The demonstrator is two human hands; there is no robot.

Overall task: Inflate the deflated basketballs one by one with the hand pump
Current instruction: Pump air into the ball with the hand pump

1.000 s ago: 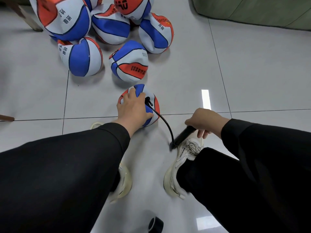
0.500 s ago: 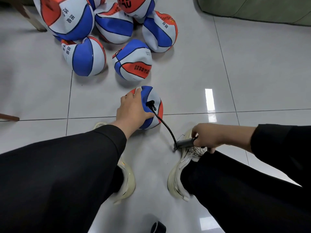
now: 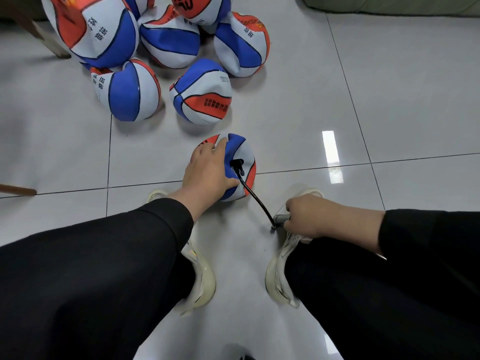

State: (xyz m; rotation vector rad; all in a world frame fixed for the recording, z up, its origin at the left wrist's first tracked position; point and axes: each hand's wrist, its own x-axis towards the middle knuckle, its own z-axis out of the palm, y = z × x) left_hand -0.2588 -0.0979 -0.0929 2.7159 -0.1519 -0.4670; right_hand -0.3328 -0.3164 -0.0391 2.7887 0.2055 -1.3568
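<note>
Grey tiled floor (image 3: 389,100), glossy. Green sofa edge (image 3: 389,3) at 1 o'clock. Pile of deflated basketballs (image 3: 168,35) at 11–12 o'clock, red/white/blue, dented, touching each other; two nearer ones lie apart in front. Black sleeves and trouser legs fill the lower view; pale sneakers (image 3: 280,276) on floor at 6 o'clock. Deflated basketball (image 3: 245,154) being worked sits at centre, just ahead of the feet. Left hand (image 3: 207,172) rests over its left side, fingers curled round the crumpled skin, gripping it. Black hose (image 3: 255,198) runs from the ball's valve toward 4 o'clock into the hand pump (image 3: 281,219). Right hand (image 3: 306,216) has fingers clenched round the pump, low by the right sneaker.
</note>
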